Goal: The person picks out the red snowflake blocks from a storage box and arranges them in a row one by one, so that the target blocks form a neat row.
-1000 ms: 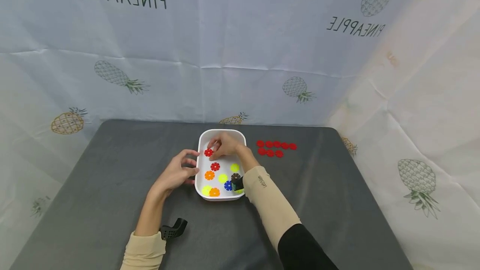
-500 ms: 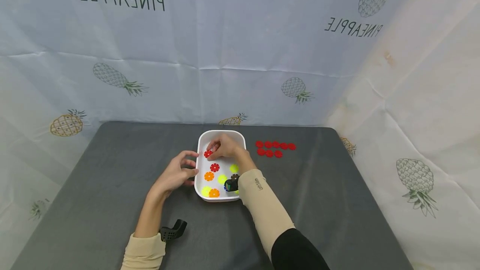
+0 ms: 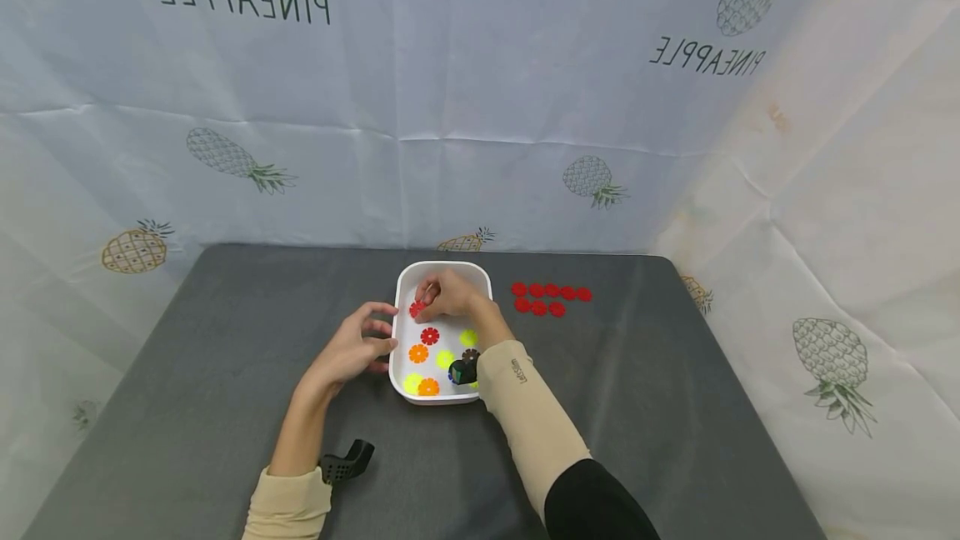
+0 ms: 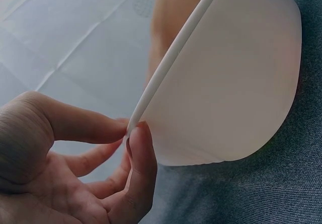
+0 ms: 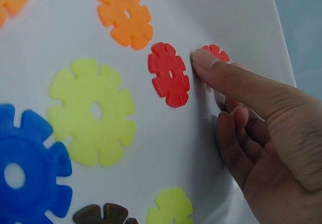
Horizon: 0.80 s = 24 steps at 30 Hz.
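Note:
A white plastic tray [image 3: 402,382] holds notched, flower-shaped building discs in several colours. My left hand [image 3: 354,344] grips the tray's left rim; in the left wrist view its thumb and forefinger pinch that rim. Inside the tray my right hand [image 3: 452,292] pinches a red disc [image 5: 216,51], which the thumb partly hides in the right wrist view. Nearer in the tray, a second red disc [image 5: 169,75] lies flat and apart from the fingers. Around it lie an orange disc [image 5: 125,15], a yellow disc [image 5: 93,112] and a blue disc [image 5: 31,168].
Two rows of red discs [image 3: 552,290] lie on the dark grey table [image 3: 660,407], right of the tray. A brown disc [image 5: 103,214] shows near the right wrist. Behind the table hangs a pale cloth [image 3: 480,82] printed with pineapples.
The right hand has shifted slightly left and its fingers have closed in on the far red disc. The left hand stays on the rim.

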Tool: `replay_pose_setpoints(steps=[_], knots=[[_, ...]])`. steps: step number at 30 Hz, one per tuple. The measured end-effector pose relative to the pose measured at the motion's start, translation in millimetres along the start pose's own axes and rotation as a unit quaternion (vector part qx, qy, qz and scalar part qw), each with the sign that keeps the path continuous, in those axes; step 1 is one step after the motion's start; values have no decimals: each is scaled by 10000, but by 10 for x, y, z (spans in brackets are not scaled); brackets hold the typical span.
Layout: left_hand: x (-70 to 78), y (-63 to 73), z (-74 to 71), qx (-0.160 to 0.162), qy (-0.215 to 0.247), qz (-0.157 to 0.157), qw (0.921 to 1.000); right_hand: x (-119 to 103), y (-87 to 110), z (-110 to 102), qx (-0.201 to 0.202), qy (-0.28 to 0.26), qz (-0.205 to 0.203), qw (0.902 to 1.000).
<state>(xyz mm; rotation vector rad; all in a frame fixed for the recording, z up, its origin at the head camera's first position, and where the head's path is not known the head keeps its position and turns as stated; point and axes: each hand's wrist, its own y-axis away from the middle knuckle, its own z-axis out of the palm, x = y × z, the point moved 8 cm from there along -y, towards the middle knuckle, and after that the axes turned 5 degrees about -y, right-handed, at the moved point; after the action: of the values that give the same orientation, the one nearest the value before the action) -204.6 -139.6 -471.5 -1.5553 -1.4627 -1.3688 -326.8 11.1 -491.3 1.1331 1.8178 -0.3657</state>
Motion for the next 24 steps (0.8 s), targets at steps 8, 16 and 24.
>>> replay_pose_setpoints(steps=[8, 16, 24], knots=[[-10, -1, 2, 9, -6, -30, 10000, -21, 11, 7, -154, -95, -7, 9998], [-12, -18, -1, 47, -88, -74, 9999, -152, 44, -80, -428, -554, -192, 9974], [-1, -25, -12, 73, -130, -45, 9999, -297, 197, -476, -113, -684, -606, 9958]])
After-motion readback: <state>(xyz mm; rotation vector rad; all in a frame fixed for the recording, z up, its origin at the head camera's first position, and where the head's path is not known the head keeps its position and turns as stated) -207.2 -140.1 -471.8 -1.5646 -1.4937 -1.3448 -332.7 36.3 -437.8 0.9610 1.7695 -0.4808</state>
